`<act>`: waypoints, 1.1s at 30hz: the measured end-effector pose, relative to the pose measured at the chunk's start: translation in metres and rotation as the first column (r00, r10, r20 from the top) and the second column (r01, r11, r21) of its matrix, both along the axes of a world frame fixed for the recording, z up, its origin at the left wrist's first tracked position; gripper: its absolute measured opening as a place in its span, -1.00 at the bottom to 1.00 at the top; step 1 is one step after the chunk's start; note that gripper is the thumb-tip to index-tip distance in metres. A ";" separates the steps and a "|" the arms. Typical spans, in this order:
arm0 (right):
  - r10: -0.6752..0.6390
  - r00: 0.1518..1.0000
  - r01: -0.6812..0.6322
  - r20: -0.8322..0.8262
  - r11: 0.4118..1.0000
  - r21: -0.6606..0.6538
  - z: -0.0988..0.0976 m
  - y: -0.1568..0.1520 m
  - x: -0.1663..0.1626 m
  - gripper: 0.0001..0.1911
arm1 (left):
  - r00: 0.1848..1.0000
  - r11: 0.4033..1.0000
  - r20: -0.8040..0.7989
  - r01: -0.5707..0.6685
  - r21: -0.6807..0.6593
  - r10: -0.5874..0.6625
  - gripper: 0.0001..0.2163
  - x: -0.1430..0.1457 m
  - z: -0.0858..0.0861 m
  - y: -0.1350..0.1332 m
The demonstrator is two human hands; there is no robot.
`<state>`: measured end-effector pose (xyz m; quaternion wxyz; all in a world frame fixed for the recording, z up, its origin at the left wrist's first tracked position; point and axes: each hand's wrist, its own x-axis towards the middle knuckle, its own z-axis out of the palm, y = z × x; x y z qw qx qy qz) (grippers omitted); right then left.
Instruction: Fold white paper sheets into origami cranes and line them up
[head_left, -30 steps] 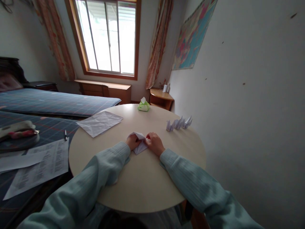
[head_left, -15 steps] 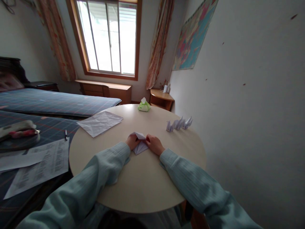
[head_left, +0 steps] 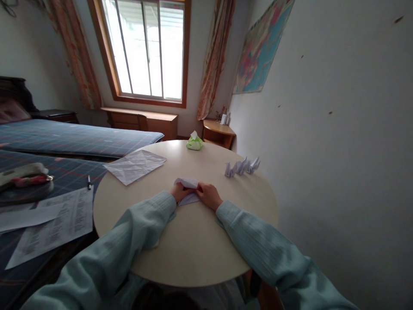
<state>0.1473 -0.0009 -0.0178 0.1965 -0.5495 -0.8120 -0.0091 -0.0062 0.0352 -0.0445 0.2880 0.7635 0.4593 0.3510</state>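
Note:
A folded sheet of white paper [head_left: 189, 199] is between my two hands over the middle of the round table [head_left: 190, 249]. My left hand [head_left: 180, 192] grips its left side, fingers closed on the paper. At its right side my right hand [head_left: 209, 195] pinches the paper, thumb and fingers pressed together. The paper's upper part [head_left: 187, 182] stands raised behind my fingers, and a lower flap shows below them. My fingertips partly cover the creases. To the right, several folded paper figures [head_left: 241, 167] stand in a row.
Creased white sheets [head_left: 135, 167] lie at the table's left edge. A green tissue pack [head_left: 194, 141] sits at the far edge. Left of the table, printed papers [head_left: 61, 224] and a pen [head_left: 89, 182] lie on the bed [head_left: 77, 172]. A wall [head_left: 338, 172] stands at the right.
The lower part of the paper has been folded up, so its pointed lower flap now shows as a shorter, straighter edge. Both hands stay in nearly the same place.

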 end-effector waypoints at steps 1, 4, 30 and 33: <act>0.001 1.000 -0.001 0.004 1.000 0.001 0.000 -0.001 0.000 -0.82 | 1.000 1.000 -0.011 -0.010 -0.010 0.010 -0.77 0.000 0.000 0.001; -0.005 1.000 0.005 0.012 1.000 0.001 0.001 -0.002 -0.002 -0.81 | 1.000 1.000 -0.012 -0.023 0.014 0.024 -0.82 0.001 0.002 0.001; -0.060 0.997 0.059 -0.055 0.998 -0.030 0.001 -0.008 -0.004 -0.57 | 0.994 0.988 0.068 -0.074 -0.138 0.084 -0.75 0.001 0.007 -0.003; -0.001 0.999 0.004 -0.034 0.995 0.098 0.005 -0.019 -0.011 -0.67 | 0.994 0.987 0.045 -0.089 -0.136 0.096 -0.79 0.001 0.009 -0.003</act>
